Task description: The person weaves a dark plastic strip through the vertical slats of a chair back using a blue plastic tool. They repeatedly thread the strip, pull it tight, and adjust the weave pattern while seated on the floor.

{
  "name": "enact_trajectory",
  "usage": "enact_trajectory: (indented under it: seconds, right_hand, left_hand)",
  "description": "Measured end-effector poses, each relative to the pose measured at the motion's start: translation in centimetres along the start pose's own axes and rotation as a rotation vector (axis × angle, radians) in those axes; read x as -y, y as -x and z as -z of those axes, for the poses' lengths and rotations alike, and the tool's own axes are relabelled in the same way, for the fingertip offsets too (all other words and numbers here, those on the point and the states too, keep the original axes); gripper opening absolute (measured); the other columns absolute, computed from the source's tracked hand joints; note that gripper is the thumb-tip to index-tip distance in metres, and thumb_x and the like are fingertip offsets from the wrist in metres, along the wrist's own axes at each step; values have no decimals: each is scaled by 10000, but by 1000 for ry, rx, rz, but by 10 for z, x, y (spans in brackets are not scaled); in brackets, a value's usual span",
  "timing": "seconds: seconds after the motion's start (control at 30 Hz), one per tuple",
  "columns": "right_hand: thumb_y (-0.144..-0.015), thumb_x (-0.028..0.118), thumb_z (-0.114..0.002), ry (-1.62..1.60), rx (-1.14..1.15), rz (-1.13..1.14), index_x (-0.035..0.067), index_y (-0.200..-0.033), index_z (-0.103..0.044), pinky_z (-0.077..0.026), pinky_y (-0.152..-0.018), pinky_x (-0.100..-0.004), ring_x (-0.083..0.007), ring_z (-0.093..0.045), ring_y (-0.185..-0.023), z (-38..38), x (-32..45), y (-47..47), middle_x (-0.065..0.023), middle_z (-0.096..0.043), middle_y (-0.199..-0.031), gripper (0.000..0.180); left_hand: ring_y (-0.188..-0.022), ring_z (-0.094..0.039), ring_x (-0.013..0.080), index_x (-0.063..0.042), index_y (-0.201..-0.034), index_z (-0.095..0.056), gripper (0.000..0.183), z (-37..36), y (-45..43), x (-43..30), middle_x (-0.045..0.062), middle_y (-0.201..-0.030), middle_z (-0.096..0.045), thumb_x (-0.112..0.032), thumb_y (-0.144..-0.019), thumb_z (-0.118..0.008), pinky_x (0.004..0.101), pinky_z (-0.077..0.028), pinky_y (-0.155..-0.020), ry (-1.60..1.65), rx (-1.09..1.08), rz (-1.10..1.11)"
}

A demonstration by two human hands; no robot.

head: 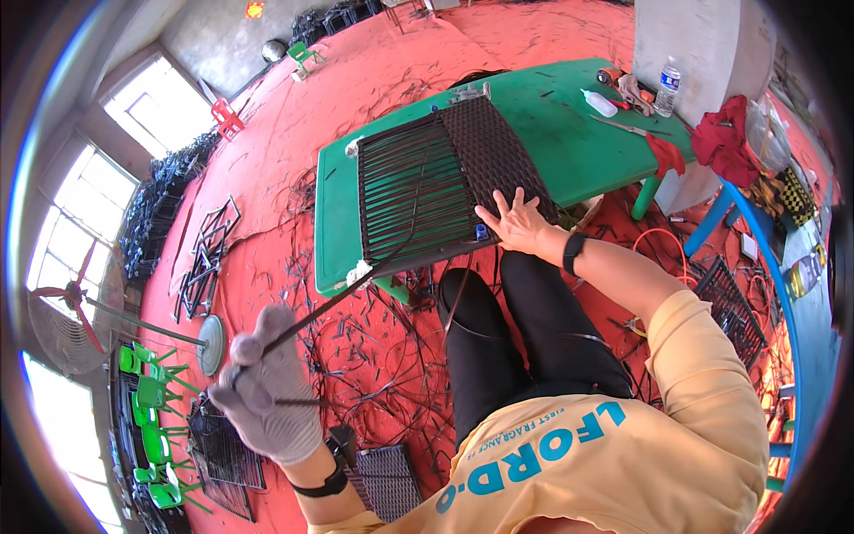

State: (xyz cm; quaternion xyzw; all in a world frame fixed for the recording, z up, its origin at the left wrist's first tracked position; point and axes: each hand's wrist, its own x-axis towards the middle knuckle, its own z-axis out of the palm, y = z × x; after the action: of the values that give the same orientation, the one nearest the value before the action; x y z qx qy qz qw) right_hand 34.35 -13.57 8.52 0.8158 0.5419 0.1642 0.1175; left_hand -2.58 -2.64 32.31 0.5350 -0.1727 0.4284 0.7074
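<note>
A partly woven panel [490, 147] of dark brown plastic rattan lies on a green table [567, 120]. Its right part is densely woven, while bare parallel strands [413, 187] span the left part. My left hand [273, 394], in a grey knitted glove, grips a dark flat strip [327, 304] that stretches up to the panel. Bare and with fingers spread, my right hand [524, 223] rests on the near edge of the weave. Close to its fingertips is a small blue object [481, 231] at the panel's edge. White wrapping [359, 274] covers a near table corner.
Scissors [630, 127], a white squeeze bottle [599, 103], a water bottle [668, 87] and an orange power tool [608, 76] occupy the table's right end. Strip offcuts litter the red floor [373, 354]. A fan [73, 294] and green chairs [153, 414] stand at left, a blue table [777, 267] at right.
</note>
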Motion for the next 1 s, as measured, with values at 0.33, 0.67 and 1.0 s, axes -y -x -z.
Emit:
enact_trajectory:
  seconds: [0.33,0.67,1.0]
  right_hand:
    - [-853,189,-444,-16,33,-79,-119,-1327,-406,-546,-555,-562,-416,-665,-620,-4,-2,-32,-402,-604,-940,566]
    - [-765,116,-623,-41,159,-168,11,-822,-731,-541,-379,-436,-327,-677,-571,-3,-30,-88,-172,-702,-809,161]
    - [-764,69,-625,142,300,-107,-17,-792,-730,-498,-338,-431,-297,-655,-508,9,-25,-77,-192,-688,-718,139]
  left_hand:
    - [-786,-531,186,-77,-727,-500,350,-5,2,-59,37,-729,-532,-300,-996,-471,467,-374,-947,97,-75,215]
    - [-859,-555,182,-35,-880,-540,278,78,234,-64,49,-842,-570,-293,-974,-501,412,-415,-903,-731,-675,846]
    - [-932,-579,178,6,-1032,-581,308,179,422,-88,61,-955,-607,-287,-953,-531,358,-455,-858,-1069,-1183,1348]
